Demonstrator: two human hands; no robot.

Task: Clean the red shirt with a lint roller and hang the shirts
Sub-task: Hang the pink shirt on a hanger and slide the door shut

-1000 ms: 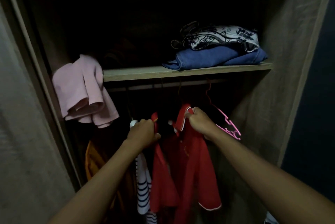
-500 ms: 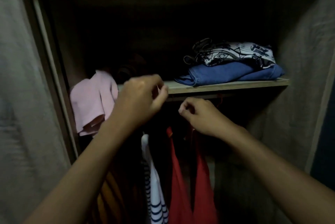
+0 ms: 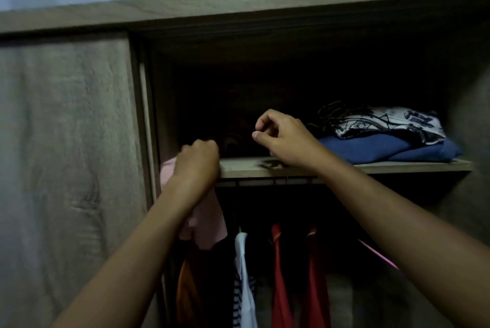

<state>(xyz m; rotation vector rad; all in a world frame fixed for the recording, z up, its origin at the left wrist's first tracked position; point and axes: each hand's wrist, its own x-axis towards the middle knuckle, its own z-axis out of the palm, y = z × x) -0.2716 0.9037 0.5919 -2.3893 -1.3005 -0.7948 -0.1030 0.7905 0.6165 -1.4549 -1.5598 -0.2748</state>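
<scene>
Let go of the red shirt (image 3: 279, 277), now hanging under the rail (image 3: 265, 182) below the shelf (image 3: 397, 166).
Raised from the collar to shelf height within a second: right hand (image 3: 282, 139) curled on nothing visible, left hand (image 3: 197, 162) balled against the pink garment (image 3: 208, 224) at the shelf edge, hold there impossible to tell. Looks hung beside the striped shirt (image 3: 243, 274); hanging probably done.

There were two hands, the left hand (image 3: 197, 160) and the right hand (image 3: 283, 139). One shelf (image 3: 397, 166) bore one patterned garment (image 3: 384, 122), one blue garment (image 3: 371, 148) and one pink cloth (image 3: 209, 227). Below one rail (image 3: 265, 182) hung two red shirts (image 3: 277, 274) (image 3: 315, 274), one striped shirt (image 3: 242, 261), one orange garment (image 3: 185, 288) and one pink hanger (image 3: 379, 254).
</scene>
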